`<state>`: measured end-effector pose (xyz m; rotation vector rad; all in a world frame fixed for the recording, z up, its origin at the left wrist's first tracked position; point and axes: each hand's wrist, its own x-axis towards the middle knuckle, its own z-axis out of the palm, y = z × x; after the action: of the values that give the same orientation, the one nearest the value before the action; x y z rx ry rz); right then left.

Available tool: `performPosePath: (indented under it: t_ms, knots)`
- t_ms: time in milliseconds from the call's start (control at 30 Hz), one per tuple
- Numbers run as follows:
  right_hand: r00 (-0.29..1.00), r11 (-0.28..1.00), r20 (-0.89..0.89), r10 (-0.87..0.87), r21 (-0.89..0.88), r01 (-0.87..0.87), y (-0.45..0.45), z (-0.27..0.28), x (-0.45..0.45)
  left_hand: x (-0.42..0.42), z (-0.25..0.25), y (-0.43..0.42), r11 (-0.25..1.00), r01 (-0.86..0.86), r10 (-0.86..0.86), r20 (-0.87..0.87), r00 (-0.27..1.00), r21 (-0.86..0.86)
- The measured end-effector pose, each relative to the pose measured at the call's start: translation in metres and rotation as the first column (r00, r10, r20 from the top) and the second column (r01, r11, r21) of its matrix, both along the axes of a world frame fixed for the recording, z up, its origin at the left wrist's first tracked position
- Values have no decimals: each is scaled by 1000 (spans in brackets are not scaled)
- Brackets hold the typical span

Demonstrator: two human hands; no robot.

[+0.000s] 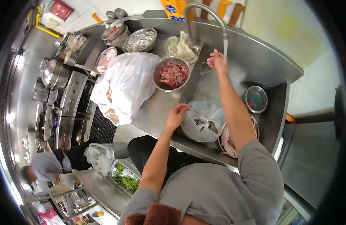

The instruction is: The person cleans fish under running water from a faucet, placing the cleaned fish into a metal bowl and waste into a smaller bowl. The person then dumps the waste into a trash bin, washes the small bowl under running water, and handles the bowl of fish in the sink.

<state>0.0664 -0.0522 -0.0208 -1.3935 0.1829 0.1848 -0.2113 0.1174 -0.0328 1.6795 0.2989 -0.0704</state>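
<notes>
My right hand [218,63] is under the end of the curved metal tap [224,35], with its fingers apart and nothing held. My left hand [176,115] is at the near edge of the sink [206,80], fingers loosely bent and apart. Its fingertips reach the side of a clear plastic bag [204,112] in the sink; I cannot tell whether they touch it. Something dark shows inside the bag. Partly behind my right forearm is a bowl of pale pink meat or fish [228,140]. A small metal pot [256,99] with something red inside stands at the sink's right.
A metal bowl of cut raw meat [173,75] stands on the steel counter, left of the sink. Beside it are a large white plastic bag [126,84], a bowl of silvery pieces [141,39] and a cloth [182,47]. Another person [49,165] is at the lower left.
</notes>
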Motion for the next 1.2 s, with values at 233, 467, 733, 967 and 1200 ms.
performPosePath:
  t_ms: [233, 467, 733, 967, 1200]
  knots:
    - [758, 778, 614, 219, -579, 245, 32, -4, -2, 3, -11, -18, 951, -82, 59, -86, 995, -297]
    - [840, 560, 426, 336, -808, 186, 39, 26, 32, 17, 36, -19, 849, -228, 172, -159, 972, -477]
    - [854, 911, 508, 113, -397, 116, 41, 40, -59, 81, 22, 25, 508, -357, 330, -206, 921, -784]
    - [620, 698, 613, 489, -702, 143, 48, 37, -113, 95, 49, -18, 773, -206, 181, -102, 978, -600]
    - [658, 577, 684, 316, -689, 439, -7, -34, -75, 143, 57, -91, 989, -94, 92, -24, 995, -111]
